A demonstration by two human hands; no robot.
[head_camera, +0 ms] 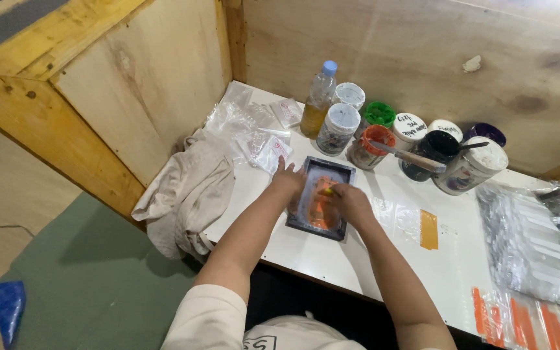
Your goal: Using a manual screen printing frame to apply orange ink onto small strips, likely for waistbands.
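The small dark frame (319,198) lies flat on the white surface (332,259), with orange paint on its mesh. It looks light and stiff, but the mesh is probably delicate and wet, so the rim is the safer place to hold. The left hand (288,179) presses the frame's edge at 9 o'clock, fingers spread flat. The right hand (351,202) is curled over the mesh around something small; I cannot tell what. Paint jars (416,146) stand at 1 o'clock, a beige cloth (189,194) at 9 o'clock.
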